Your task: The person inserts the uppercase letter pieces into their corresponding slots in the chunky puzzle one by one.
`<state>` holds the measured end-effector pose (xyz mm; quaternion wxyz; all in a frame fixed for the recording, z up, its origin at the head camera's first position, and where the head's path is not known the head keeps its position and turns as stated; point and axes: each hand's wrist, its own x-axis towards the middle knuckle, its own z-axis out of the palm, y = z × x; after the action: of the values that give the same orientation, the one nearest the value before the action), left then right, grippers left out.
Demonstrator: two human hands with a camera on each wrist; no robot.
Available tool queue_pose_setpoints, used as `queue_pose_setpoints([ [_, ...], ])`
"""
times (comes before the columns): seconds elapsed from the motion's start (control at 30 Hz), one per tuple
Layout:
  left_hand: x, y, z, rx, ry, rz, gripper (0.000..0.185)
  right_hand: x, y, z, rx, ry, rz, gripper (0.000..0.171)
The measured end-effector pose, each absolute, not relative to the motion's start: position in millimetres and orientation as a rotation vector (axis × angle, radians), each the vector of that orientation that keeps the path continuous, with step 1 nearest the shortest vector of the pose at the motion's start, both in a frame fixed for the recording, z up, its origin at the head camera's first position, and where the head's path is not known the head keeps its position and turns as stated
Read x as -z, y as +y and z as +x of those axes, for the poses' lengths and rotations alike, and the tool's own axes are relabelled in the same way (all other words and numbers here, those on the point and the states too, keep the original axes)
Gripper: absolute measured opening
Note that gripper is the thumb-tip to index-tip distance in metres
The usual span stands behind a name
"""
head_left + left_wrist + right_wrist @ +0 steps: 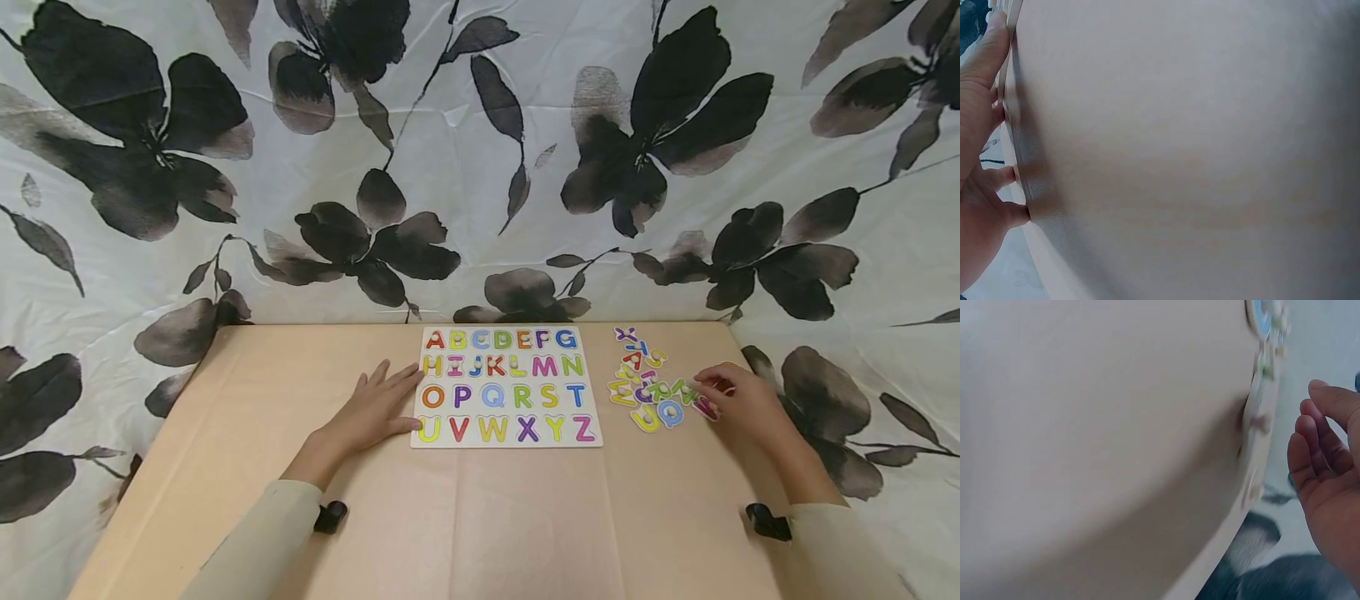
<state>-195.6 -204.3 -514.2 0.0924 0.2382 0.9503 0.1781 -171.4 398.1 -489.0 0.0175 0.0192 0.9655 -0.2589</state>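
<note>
On the table lies a white alphabet puzzle board (487, 445) printed with coloured letters A to Z in rows. My left hand (371, 410) rests at its left edge, fingers spread and thumb near the U. To the board's right is a loose heap of letter pieces, among them a blue ring-shaped letter (670, 413), a yellow U (645, 418) and a red A (633, 360). Above the heap's right side hovers my right hand (742, 404), over a magenta letter piece (706, 407). In the right wrist view its fingers (1300, 453) are loosely bent, with nothing between them and the thumb.
A tan covering with fold lines spreads over the table (525, 525). Behind and beside it hangs a white cloth (495, 250) with dark flowers. Small knobs (1262, 423) stand up from the pieces in the right wrist view. Both wrists wear black cameras (768, 523).
</note>
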Motion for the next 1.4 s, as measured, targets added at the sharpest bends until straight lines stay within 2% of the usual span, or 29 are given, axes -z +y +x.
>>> queue_pose_setpoints([
  [0.37, 513.4, -203.9, -195.5, -0.545, 2.817, 0.709, 0.09, 504.5, 423.3, -155.1, 0.73, 3.005, 0.11, 0.037],
  [0.63, 513.9, -203.4, -195.6, -0.537, 2.817, 0.711, 0.09, 512.4, 424.5, -155.2, 0.717, 3.019, 0.118, 0.019],
  [1.03, 511.3, -203.4, -194.6, -0.537, 2.819, 0.708, 0.091, 498.9, 420.5, -161.3, 0.692, 3.032, 0.115, 0.024],
  [1.4, 511.2, -203.7, -196.0, -0.561, 2.812, 0.713, 0.091, 484.1, 389.7, -175.5, 0.744, 3.029, 0.012, 0.018],
])
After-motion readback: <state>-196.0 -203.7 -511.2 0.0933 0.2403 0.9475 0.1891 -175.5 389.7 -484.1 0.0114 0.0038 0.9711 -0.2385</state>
